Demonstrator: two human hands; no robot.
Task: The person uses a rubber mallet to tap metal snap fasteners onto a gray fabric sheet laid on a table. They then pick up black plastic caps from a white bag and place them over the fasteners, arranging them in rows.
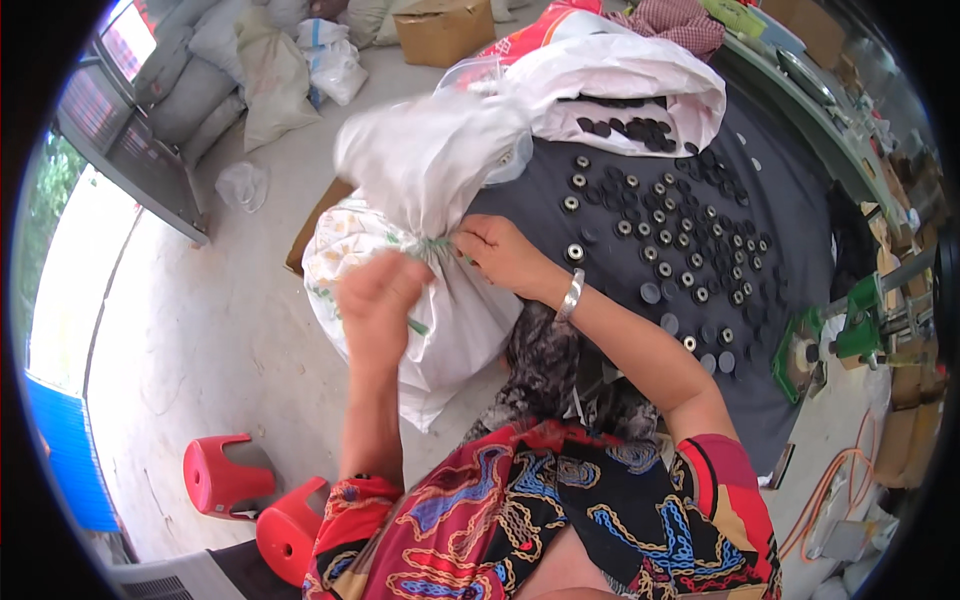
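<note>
A full white woven sack [455,320] stands in front of me, gathered at its neck with the loose top bunched above. Around the neck runs a green tie string [437,243]. My right hand [500,252], with a silver bracelet at the wrist, pinches that string on the right side of the neck. On the sack's left side is my left hand [383,288], smeared by motion, so its fingers do not show clearly. A green end hangs just below it, against the sack.
Small black round parts with metal centres [663,238] lie across a dark-covered table [800,190] at right. An open white sack [640,85] spills black discs there. A green metal tool [858,325] stands far right. Red stools [218,478] are lower left; filled sacks [275,90] and a cardboard box [443,30] behind.
</note>
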